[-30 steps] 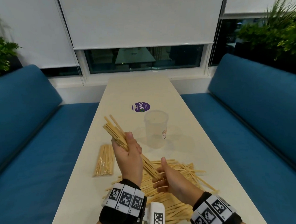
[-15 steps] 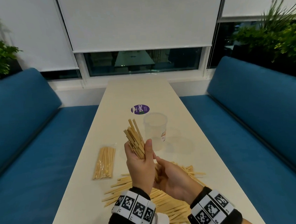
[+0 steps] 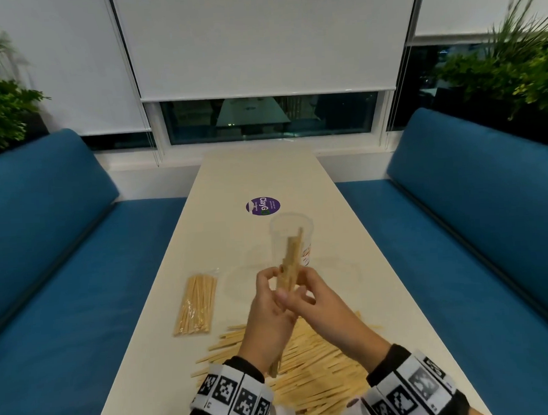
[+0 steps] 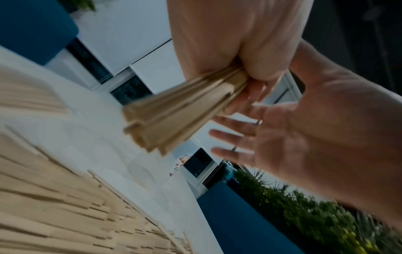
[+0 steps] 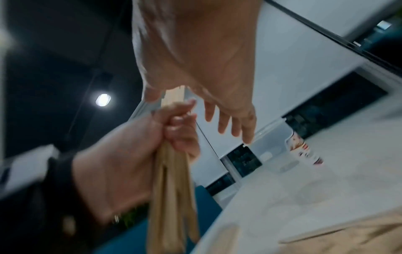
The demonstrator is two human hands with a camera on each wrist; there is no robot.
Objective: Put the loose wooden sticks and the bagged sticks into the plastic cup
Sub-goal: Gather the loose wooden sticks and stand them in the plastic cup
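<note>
The person's left hand (image 3: 267,315) is curled tight round a bundle of loose sticks (image 3: 290,261), holding it nearly upright above the surface (image 3: 182,307), with the lower ends poking out below the wrist. The right hand (image 3: 315,295) sits just beside it at 3 o'clock, fingers straight and spread, the fingertips (image 5: 234,127) free; the head view hints that its thumb side touches the bundle, though I cannot tell for certain. The wrist views are blurred.

The clear plastic cup (image 3: 291,238) stands upright at 12 o'clock from the hands, near them, and the bundle's top ends overlap it in the head view; whether they are inside its rim I cannot tell. A purple round sticker (image 3: 262,205) lies just beyond the cup.

The bagged sticks (image 3: 195,302) lie flat at 9 o'clock from the hands, apart from them. A scattered heap of loose sticks (image 3: 316,373) covers the surface at 6 o'clock, under both wrists.
</note>
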